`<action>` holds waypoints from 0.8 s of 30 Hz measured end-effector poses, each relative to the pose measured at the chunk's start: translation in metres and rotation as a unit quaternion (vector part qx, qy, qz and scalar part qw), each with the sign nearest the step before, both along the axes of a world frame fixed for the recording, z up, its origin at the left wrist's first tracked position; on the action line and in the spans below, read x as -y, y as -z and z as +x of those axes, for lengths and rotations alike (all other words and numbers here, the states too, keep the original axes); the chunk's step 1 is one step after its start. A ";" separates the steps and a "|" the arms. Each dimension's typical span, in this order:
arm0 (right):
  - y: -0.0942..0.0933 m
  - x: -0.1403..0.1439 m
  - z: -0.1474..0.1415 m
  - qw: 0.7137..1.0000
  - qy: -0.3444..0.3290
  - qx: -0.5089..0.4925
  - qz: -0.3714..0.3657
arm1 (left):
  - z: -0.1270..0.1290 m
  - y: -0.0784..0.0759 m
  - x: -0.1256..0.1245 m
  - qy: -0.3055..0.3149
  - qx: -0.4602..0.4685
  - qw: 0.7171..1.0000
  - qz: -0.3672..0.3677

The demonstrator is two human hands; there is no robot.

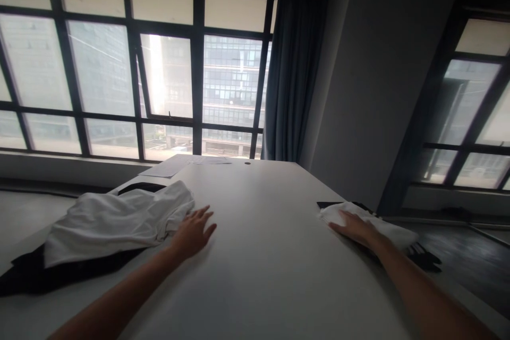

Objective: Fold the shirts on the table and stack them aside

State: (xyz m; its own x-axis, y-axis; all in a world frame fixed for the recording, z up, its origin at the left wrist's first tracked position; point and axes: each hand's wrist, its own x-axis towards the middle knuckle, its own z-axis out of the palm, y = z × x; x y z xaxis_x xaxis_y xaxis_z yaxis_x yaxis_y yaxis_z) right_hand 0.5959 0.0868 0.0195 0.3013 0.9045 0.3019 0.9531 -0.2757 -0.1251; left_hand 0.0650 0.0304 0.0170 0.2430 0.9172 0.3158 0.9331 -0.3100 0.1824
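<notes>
- It looks like you are at the cloth step, with one hand by each pile and nothing lifted up
- Your left hand (193,231) has its fingers wide and its thumb stuck out, by the inside edge of the left white cloth (119,223); I can't tell if it touches
- That cloth lies all crumpled on top of a black cloth (79,276), over on the left side of the table (255,260)
- Your right hand (354,228) is over the right white cloth (392,231), fingers a bit apart; I can't tell if they pinch it
- Some black stuff (426,260) pokes out from under that cloth
- I think picking up either cloth from here would call for curling your fingers around a fold, and choosing if you want just the white or the black too
- Both piles are close to the side edges, so a push outward could tip them off; pulling inward looks safer
- The middle of the table between your hands is wide and bare, good room to slide or spread things
- Far off, some paper (161,168) and a small dark spot (247,163) are well apart from your fingers
</notes>
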 end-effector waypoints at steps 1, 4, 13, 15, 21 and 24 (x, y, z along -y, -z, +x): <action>0.002 0.004 -0.012 0.999 -0.014 0.021 -0.034 | -0.015 -0.004 -0.005 -0.049 -0.024 0.998 0.013; -0.002 0.015 -0.054 0.995 -0.027 0.070 -0.069 | -0.054 -0.009 -0.014 -0.144 -0.064 0.987 0.028; -0.021 0.067 -0.202 0.945 -0.303 -0.110 -0.050 | -0.033 -0.052 0.005 -0.057 0.226 0.972 0.042; -0.016 0.076 -0.233 0.916 -0.365 -0.150 -0.073 | -0.019 -0.062 0.015 -0.008 0.284 0.957 0.060; 0.011 0.085 -0.297 0.859 -0.482 -0.175 -0.004 | 0.015 -0.031 0.045 0.204 0.379 0.895 -0.118; 0.018 0.083 -0.302 0.821 -0.528 -0.217 0.015 | 0.020 -0.014 0.054 0.268 0.361 0.879 -0.157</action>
State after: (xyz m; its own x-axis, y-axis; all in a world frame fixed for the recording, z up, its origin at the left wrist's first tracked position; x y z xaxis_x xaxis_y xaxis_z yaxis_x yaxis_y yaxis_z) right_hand 0.2942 0.0039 0.0012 -0.5609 0.7241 0.4013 0.5216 0.6855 -0.5079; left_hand 0.0851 -0.0233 0.0309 0.5060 0.8020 0.3174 0.2745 -0.4985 0.8223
